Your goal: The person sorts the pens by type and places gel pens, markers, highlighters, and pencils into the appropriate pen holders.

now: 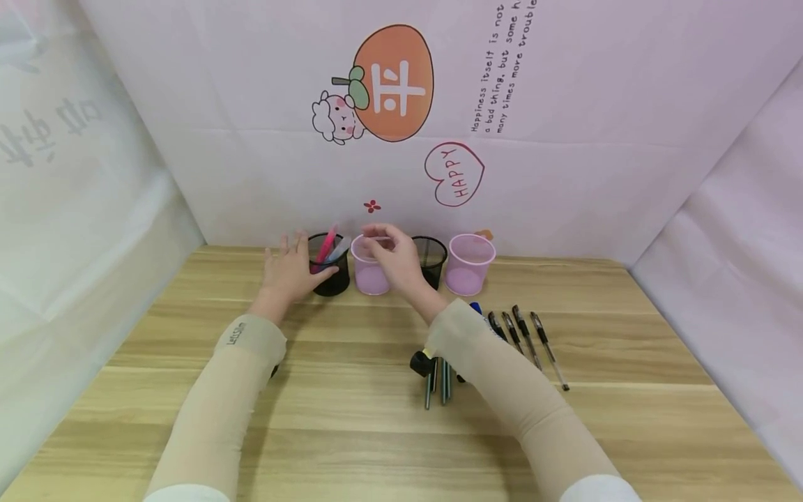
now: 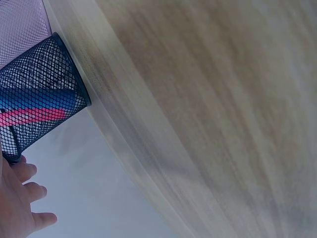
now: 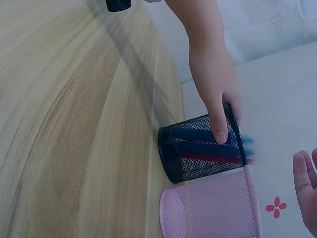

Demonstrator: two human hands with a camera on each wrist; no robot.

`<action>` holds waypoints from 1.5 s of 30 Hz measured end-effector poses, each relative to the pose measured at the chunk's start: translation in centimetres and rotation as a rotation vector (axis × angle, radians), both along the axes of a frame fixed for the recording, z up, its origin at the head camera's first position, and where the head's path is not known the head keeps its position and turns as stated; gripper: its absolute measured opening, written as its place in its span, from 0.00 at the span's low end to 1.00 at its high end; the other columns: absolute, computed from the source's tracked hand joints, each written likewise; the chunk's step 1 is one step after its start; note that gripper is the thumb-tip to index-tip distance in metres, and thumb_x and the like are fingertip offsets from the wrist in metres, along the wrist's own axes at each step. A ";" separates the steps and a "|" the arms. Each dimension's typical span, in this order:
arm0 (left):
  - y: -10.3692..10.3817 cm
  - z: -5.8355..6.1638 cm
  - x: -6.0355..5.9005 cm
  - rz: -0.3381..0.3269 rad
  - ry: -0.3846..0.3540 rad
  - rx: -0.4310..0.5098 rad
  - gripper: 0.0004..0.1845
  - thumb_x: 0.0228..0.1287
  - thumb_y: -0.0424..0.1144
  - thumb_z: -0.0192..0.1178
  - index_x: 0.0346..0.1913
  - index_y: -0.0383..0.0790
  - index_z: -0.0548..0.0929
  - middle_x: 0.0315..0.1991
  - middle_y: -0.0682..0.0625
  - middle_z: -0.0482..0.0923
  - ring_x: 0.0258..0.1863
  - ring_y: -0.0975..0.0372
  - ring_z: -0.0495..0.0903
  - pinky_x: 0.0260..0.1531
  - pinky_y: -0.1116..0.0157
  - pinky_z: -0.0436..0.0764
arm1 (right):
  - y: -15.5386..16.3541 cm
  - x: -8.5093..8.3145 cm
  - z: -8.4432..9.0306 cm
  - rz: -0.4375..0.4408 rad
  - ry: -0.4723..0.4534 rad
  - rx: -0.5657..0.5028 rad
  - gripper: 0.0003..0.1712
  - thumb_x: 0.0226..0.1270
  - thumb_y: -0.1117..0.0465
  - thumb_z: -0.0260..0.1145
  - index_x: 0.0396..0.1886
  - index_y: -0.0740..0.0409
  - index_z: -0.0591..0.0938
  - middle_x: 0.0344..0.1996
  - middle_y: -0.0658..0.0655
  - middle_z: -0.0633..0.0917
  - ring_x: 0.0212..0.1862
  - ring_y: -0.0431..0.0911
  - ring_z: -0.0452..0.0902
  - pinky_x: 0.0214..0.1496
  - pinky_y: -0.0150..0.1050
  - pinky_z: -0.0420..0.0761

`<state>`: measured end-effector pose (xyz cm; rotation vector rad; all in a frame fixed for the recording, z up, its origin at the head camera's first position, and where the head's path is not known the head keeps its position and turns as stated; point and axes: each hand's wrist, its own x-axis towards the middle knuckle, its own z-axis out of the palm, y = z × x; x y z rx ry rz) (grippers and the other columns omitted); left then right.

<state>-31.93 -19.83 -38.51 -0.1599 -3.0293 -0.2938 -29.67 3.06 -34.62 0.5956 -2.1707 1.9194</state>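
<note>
In the head view my left hand point(image 1: 285, 272) is at a black mesh pen holder point(image 1: 332, 279), its other fingers spread to the left. The right wrist view shows the left thumb point(image 3: 217, 121) against the mesh side and the hand straddling the rim. Pink and blue pens point(image 3: 208, 151) stand inside it, their tops blurred in that view. My right hand point(image 1: 401, 261) hovers at the rim of the neighbouring pink mesh pen holder point(image 1: 371, 279), fingers loosely bent, nothing visible between them. Its fingers point(image 3: 302, 171) show at the right edge of the right wrist view.
A second black pen holder point(image 1: 431, 261), partly behind my right hand, and another pink one point(image 1: 466, 275) continue the row before the back wall. Several black-gripped pens point(image 1: 541, 333) lie at the right. Dark green sticks point(image 1: 446, 383) and a blue-capped marker point(image 1: 475, 307) lie partly under my right forearm.
</note>
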 end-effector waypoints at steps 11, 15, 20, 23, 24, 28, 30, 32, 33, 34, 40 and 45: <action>0.1 0.1 0.0 -0.010 -0.003 -0.028 0.59 0.69 0.72 0.52 0.80 0.26 0.44 0.81 0.33 0.44 0.79 0.37 0.41 0.72 0.32 0.40 | 3.0 1.4 0.1 0.047 0.013 0.075 0.15 0.74 0.67 0.65 0.56 0.71 0.82 0.53 0.64 0.85 0.49 0.51 0.83 0.50 0.36 0.83; 0.0 0.0 -0.1 -0.013 0.001 -0.036 0.59 0.69 0.71 0.52 0.80 0.26 0.45 0.81 0.32 0.44 0.80 0.37 0.39 0.72 0.32 0.40 | 4.1 1.9 -0.2 0.056 0.037 0.117 0.14 0.75 0.66 0.65 0.56 0.68 0.82 0.54 0.64 0.84 0.49 0.51 0.82 0.49 0.34 0.80; -0.3 -0.1 -0.3 -0.010 0.008 -0.033 0.59 0.68 0.72 0.53 0.80 0.27 0.45 0.81 0.33 0.44 0.80 0.37 0.39 0.72 0.33 0.40 | 5.3 2.5 -0.6 0.094 0.010 0.112 0.15 0.76 0.67 0.63 0.57 0.72 0.80 0.53 0.68 0.82 0.52 0.58 0.81 0.54 0.42 0.83; -0.3 -0.2 -0.3 -0.009 0.006 -0.034 0.59 0.68 0.72 0.52 0.81 0.27 0.45 0.81 0.33 0.44 0.80 0.37 0.40 0.72 0.33 0.41 | 6.0 2.7 -1.0 0.104 -0.014 0.112 0.15 0.76 0.69 0.62 0.57 0.74 0.79 0.52 0.70 0.82 0.52 0.60 0.81 0.55 0.46 0.84; -0.3 -0.1 -0.3 -0.009 0.005 -0.035 0.59 0.68 0.72 0.52 0.81 0.27 0.45 0.81 0.33 0.44 0.80 0.37 0.40 0.72 0.33 0.41 | 6.3 2.7 -1.1 0.107 -0.021 0.111 0.15 0.76 0.69 0.61 0.57 0.74 0.79 0.52 0.70 0.82 0.52 0.59 0.82 0.54 0.46 0.84; -0.2 -0.1 -0.3 -0.013 0.008 -0.035 0.59 0.68 0.73 0.51 0.81 0.27 0.45 0.81 0.33 0.44 0.80 0.37 0.40 0.73 0.33 0.40 | 7.5 2.9 -1.7 0.090 -0.042 0.123 0.14 0.76 0.71 0.61 0.56 0.74 0.80 0.50 0.69 0.83 0.48 0.50 0.83 0.51 0.40 0.85; -0.2 0.0 -0.3 -0.017 0.012 -0.036 0.59 0.68 0.72 0.51 0.81 0.27 0.45 0.81 0.33 0.45 0.79 0.37 0.40 0.72 0.33 0.39 | 8.2 3.0 -1.9 0.083 -0.056 0.123 0.14 0.75 0.71 0.61 0.56 0.75 0.80 0.49 0.68 0.82 0.47 0.47 0.82 0.49 0.37 0.85; -0.2 0.0 -0.3 -0.018 0.016 -0.036 0.59 0.68 0.73 0.51 0.80 0.27 0.45 0.81 0.33 0.45 0.79 0.37 0.41 0.72 0.33 0.39 | 8.8 3.1 -2.1 0.073 -0.062 0.134 0.14 0.75 0.72 0.61 0.56 0.75 0.79 0.49 0.68 0.82 0.45 0.45 0.82 0.48 0.35 0.85; -0.2 0.1 -0.3 -0.018 0.017 -0.038 0.59 0.68 0.73 0.51 0.80 0.26 0.45 0.81 0.33 0.45 0.79 0.37 0.41 0.72 0.33 0.39 | 9.1 3.1 -2.2 0.069 -0.067 0.135 0.14 0.75 0.72 0.61 0.56 0.75 0.79 0.49 0.68 0.82 0.45 0.45 0.82 0.48 0.35 0.85; -0.2 0.1 -0.3 -0.019 0.017 -0.039 0.59 0.68 0.73 0.51 0.80 0.26 0.46 0.81 0.33 0.45 0.79 0.37 0.41 0.72 0.33 0.39 | 9.4 3.2 -2.4 0.066 -0.069 0.140 0.14 0.75 0.72 0.60 0.56 0.75 0.79 0.49 0.68 0.82 0.45 0.46 0.82 0.48 0.37 0.85; -0.1 0.2 -0.2 -0.021 0.015 -0.038 0.60 0.68 0.73 0.51 0.80 0.26 0.46 0.81 0.32 0.45 0.79 0.37 0.41 0.72 0.32 0.40 | 10.7 3.2 -3.3 0.039 -0.081 0.191 0.13 0.74 0.72 0.61 0.55 0.75 0.80 0.49 0.72 0.82 0.46 0.56 0.83 0.49 0.44 0.86; -0.1 0.2 -0.1 -0.021 0.008 -0.034 0.59 0.69 0.72 0.52 0.80 0.26 0.45 0.81 0.32 0.44 0.79 0.37 0.40 0.72 0.32 0.40 | 11.6 3.3 -3.8 0.046 -0.110 0.234 0.14 0.74 0.71 0.62 0.55 0.76 0.80 0.49 0.76 0.81 0.47 0.65 0.83 0.48 0.44 0.87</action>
